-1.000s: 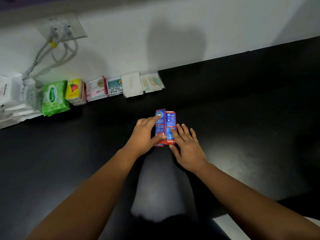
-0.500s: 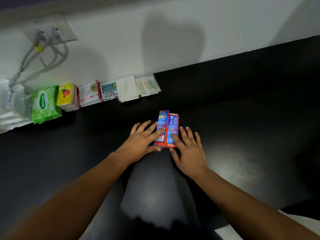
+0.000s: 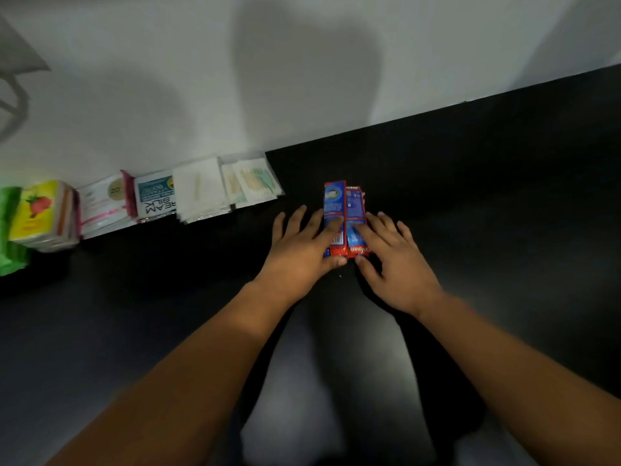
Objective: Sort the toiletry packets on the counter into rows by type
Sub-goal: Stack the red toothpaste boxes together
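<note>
Across the black tabletop (image 3: 487, 196), the left hand (image 3: 302, 250) and right hand (image 3: 396, 264), each grip still wide and flat-fingered, have pushed the two Colgate toothpaste sachets (image 3: 349, 203) under their fingertips farther toward the wall, now level with the cotton-swab packets (image 3: 252, 183) left of them.

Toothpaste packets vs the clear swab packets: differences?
The toothpaste packets are red and blue, opaque; the swab packets are clear. The toothpaste packets are long and narrow, the swab packets squarer. The left hand and right hand touch the toothpaste packets; the swab packets lie untouched at the row's end. Both sit on the black counter.
</note>
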Demonstrator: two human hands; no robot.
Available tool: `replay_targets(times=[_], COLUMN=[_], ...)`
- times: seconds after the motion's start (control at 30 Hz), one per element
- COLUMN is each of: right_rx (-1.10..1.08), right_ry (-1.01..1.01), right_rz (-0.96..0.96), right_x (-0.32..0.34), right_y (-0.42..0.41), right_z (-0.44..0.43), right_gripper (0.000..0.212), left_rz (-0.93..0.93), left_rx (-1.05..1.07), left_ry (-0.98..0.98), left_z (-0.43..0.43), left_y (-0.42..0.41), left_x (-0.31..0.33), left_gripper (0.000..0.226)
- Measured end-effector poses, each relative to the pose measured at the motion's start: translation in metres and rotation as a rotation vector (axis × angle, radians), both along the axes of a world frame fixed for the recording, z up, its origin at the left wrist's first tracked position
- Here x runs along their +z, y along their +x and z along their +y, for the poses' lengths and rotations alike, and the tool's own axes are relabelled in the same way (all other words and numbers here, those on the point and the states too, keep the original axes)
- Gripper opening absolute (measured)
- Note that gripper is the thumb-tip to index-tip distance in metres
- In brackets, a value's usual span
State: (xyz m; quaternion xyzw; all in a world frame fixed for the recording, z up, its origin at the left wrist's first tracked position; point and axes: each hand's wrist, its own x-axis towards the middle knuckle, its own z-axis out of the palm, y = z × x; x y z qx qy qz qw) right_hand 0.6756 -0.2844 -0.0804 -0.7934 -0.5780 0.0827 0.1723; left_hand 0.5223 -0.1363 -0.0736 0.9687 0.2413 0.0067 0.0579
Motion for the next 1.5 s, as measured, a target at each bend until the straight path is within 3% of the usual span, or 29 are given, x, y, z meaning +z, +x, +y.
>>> replay_targets(times=[0.6, 0.77, 0.97, 1.07, 1.3, 1.5], right_rx=[0.039, 0.033, -0.022, -0.055, -0.031, -0.044], right_ry=[-0.022, -0.054, -0.013, 0.006, -0.021, -0.034], right_rz=[0.037, -0.055, 0.016, 0.039, -0.037, -0.033], right_x=[0.006, 0.002, 0.001, 0.002, 0.001, 0.001], right_y=[0.117, 0.123, 0.119, 0.119, 0.120, 0.120], right_z=[0.085, 0.097, 0.096, 0.097, 0.099, 0.099], right_gripper=[0.063, 0.064, 0.068, 0.064, 0.057, 0.058], left_rz=[-0.086, -0.120, -0.361, -0.397, -0.522, -0.822], left_rx=[0.125, 0.177, 0.253, 0.271, 0.294, 0.373], left_ry=[0.125, 0.124, 0.100, 0.077, -0.082, -0.511], left_z=[0.060, 0.063, 0.054, 0.055, 0.055, 0.059], left_y=[0.108, 0.122, 0.112, 0.112, 0.110, 0.114], left_x=[-0.001, -0.003, -0.010, -0.010, -0.009, 0.001], left_gripper=[0.072, 0.069, 0.069, 0.066, 0.044, 0.025])
